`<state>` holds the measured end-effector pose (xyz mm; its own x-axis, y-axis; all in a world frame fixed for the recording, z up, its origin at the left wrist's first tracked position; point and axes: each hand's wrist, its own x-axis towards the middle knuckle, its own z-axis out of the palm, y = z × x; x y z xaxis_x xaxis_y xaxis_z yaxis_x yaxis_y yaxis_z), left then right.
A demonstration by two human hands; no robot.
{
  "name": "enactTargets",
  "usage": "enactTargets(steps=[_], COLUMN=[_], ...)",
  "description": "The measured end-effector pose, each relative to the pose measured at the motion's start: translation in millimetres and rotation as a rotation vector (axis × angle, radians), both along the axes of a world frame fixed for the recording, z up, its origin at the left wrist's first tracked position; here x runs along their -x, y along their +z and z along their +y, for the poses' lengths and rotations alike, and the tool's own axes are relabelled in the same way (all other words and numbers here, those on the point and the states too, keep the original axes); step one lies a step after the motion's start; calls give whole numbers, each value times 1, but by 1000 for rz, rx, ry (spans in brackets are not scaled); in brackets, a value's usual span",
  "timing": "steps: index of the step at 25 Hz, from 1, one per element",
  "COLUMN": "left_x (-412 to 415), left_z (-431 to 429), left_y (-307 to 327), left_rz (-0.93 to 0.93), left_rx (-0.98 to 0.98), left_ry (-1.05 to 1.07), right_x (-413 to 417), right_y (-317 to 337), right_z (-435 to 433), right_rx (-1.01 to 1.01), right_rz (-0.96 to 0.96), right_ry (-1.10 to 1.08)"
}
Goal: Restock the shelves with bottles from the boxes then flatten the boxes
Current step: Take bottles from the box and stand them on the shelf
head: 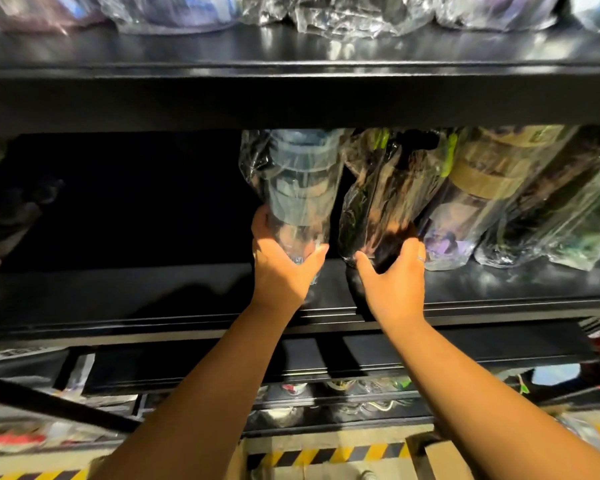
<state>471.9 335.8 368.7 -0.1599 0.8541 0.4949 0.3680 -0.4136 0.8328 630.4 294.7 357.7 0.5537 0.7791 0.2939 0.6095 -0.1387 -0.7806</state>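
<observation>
**Reference landmark:** the middle shelf, a black board. We give all positions from it.

**Position.** The left hand grips the base of the clear bottle, with the thumb on one side and the fingers curled round the other. The right hand grips the base of the dark bottle the same way, thumb and fingers wrapped round the lower body. Both bottles sit over the shelf's front half, tilted with their tops leaning toward its back. We cannot tell whether either base rests on the board. The two bottles are just beside each other. The dark one touches the row of wrapped bottles toward the shelf's right end.

**Handling.** Each bottle is sealed in loose clear film. We judge this film slippery and liable to slide over the rigid body beneath. The bottles look empty, so we expect them to be light and easily tipped.

**Where to hold.** We take hold low on the body and press through the film, never gripping the slack wrap alone.
</observation>
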Motion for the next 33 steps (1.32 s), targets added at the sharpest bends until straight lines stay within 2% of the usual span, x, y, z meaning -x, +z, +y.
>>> enactTargets(steps=[3,7,12,15,21,25,33], left_x=[1,6,4,6,5,9,-10], left_z=[0,3,1,0,-3,-9,7], left_y=[-1,9,12,-3,-9,-12,-7], left_rz=[-4,3,26,-23,64,195,364], left_rx=[70,-52,-103,23,119,264,426], left_ry=[-25,7,27,-37,-31,23,102], right_x=[0,-1,-1,-1,-1,-1,0], right_y=[1,1,0,-1,-1,-1,-1], right_z=[-1,0,0,1,1,1,2], right_rx=[-13,-24,-40,-49,-58,-64,-37], right_rz=[8,5,20,26,13,19,18], right_ry=[16,24,24,35,27,26,4])
